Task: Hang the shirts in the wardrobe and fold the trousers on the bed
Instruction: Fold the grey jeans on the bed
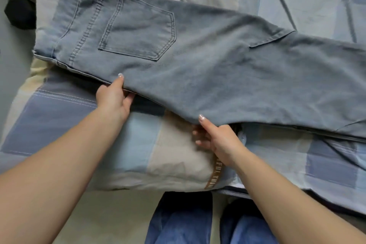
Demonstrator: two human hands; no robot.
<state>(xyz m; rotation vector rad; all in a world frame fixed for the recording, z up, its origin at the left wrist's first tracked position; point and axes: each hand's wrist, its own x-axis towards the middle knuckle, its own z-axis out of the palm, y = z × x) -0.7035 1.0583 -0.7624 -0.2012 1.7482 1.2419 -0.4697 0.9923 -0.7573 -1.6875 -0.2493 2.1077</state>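
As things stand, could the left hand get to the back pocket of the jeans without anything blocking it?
Probably yes. The left hand pinches the near edge of the jeans, and the back pocket lies face up just beyond it with only flat denim between. It would have to let go first.

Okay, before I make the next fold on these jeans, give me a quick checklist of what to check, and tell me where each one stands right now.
1. Both hands on the near edge: ok. The left hand pinches the edge of the jeans below the back pocket; the right hand pinches it farther along the leg.
2. Legs stacked one on the other: ok, one pocket faces up and a second layer shows beneath the near edge.
3. Fabric smooth: mostly ok, with a crease near the crotch seam.
4. Waistband on the bed: ok, though near its left edge.
5. Hems aligned: cannot tell, they run out of view on the right.
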